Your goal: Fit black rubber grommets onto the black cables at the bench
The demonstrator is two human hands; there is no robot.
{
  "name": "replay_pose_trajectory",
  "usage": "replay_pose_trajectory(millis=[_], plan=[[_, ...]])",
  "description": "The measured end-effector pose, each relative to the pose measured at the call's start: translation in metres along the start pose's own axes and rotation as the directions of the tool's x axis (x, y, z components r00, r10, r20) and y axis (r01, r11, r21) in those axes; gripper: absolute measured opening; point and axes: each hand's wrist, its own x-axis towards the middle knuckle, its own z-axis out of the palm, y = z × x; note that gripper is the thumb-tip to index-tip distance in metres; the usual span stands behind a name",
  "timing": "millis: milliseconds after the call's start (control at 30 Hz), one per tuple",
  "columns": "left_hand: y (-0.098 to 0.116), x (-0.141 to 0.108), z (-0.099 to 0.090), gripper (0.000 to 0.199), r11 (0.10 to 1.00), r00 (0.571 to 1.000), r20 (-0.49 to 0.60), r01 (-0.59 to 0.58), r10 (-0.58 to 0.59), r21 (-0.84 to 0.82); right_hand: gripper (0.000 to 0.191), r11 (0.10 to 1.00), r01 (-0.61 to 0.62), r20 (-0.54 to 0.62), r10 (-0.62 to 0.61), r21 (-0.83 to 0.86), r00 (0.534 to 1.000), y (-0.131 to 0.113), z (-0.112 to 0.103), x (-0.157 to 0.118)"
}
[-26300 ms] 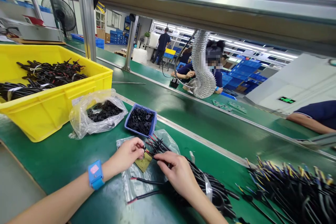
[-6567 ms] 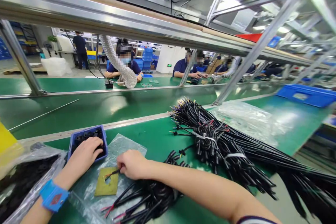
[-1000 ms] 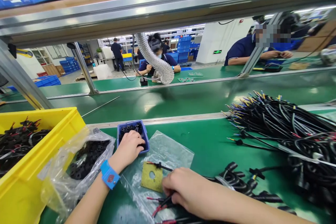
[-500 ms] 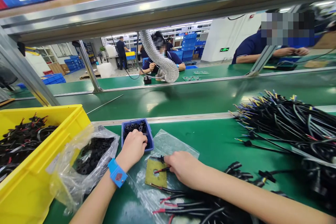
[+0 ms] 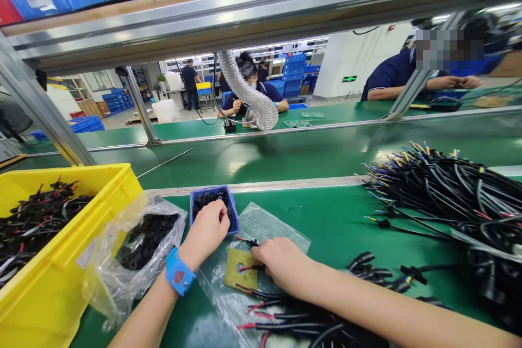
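— What's the left hand (image 5: pixel 207 228) doing in the head view?

— It reaches into the small blue tray (image 5: pixel 194 202) of black parts (image 5: pixel 206 197), fingers curled down among them. The hand covers its own fingertips, so I cannot tell whether it has pinched one. A blue wristband (image 5: pixel 178 273) sits on that wrist.

— And the right hand (image 5: pixel 281 261)?

— It rests on a clear plastic bag (image 5: pixel 265 225) on the green desk (image 5: pixel 334 217), fingers closed on a thin black wire with a red tip (image 5: pixel 246 268). The tip lies over the yellow-green square plate (image 5: pixel 240 270), by its round hole. A second wire end (image 5: pixel 246 240) lies just beyond the plate.

— Where are the other wires?

— A loose bunch of black wires (image 5: pixel 293 323) lies under the right forearm, near the bottom edge. A much larger heap of wires (image 5: pixel 448 185) is spread well apart, on the right.

— And on the left?

— A yellow bin (image 5: pixel 61 283) holds finished-looking black wires, and beside it a crumpled clear bag of black parts (image 5: pixel 142 234) lies just left of the blue tray.

— Anyone else?

— Other people sit across the belt, behind a silver hose (image 5: pixel 248 92).
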Motion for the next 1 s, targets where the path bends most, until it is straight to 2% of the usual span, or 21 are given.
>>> replay_pose_trajectory(millis=[100, 200, 400, 467, 500, 600, 633, 667, 767, 1000], plan=[[0.003, 0.001, 0.001, 0.009, 0.93, 0.99, 0.046, 0.142, -0.134, -0.339, 0.021, 1.0, 0.0, 0.002, 0.0, 0.024, 1.0, 0.001, 0.0, 0.002], [0.004, -0.002, 0.004, 0.006, 0.731, 0.961, 0.156, 0.274, -0.228, -0.625, 0.018, 0.998, -0.004, 0.018, 0.003, 0.061, 1.0, 0.0, -0.004, 0.004], [0.004, -0.041, 0.012, 0.013, 0.401, 0.878, 0.29, 0.439, -0.381, -0.804, 0.017, 0.971, 0.006, 0.046, -0.018, 0.238, 0.999, 0.008, -0.01, 0.0], [0.001, -0.054, 0.016, 0.017, 0.306, 0.842, 0.304, 0.462, -0.446, -0.832, 0.018, 0.924, 0.01, 0.072, -0.041, 0.382, 0.997, 0.014, -0.009, -0.003], [0.0, -0.059, 0.018, 0.019, 0.27, 0.825, 0.301, 0.464, -0.478, -0.844, 0.018, 0.872, 0.005, 0.076, -0.049, 0.489, 0.996, 0.018, -0.008, -0.004], [-0.001, -0.064, 0.024, 0.022, 0.225, 0.8, 0.282, 0.453, -0.529, -0.862, 0.013, 0.618, -0.004, 0.036, -0.039, 0.786, 0.999, 0.025, -0.003, -0.007], [0.0, -0.064, 0.025, 0.023, 0.222, 0.798, 0.284, 0.455, -0.531, -0.862, 0.013, 0.549, -0.001, 0.024, -0.034, 0.836, 0.999, 0.026, -0.001, -0.007], [0.001, -0.063, 0.027, 0.023, 0.22, 0.796, 0.289, 0.459, -0.531, -0.861, 0.012, 0.516, 0.003, 0.018, -0.035, 0.857, 0.999, 0.026, 0.0, -0.007], [0.005, -0.061, 0.031, 0.024, 0.215, 0.791, 0.297, 0.468, -0.535, -0.857, 0.011, 0.498, 0.002, 0.021, -0.041, 0.867, 0.999, 0.025, 0.002, -0.005], [0.002, -0.065, 0.041, 0.026, 0.199, 0.815, 0.273, 0.421, -0.511, -0.885, 0.013, 0.583, -0.016, 0.003, 0.023, 0.812, 1.0, 0.022, 0.001, -0.004]])
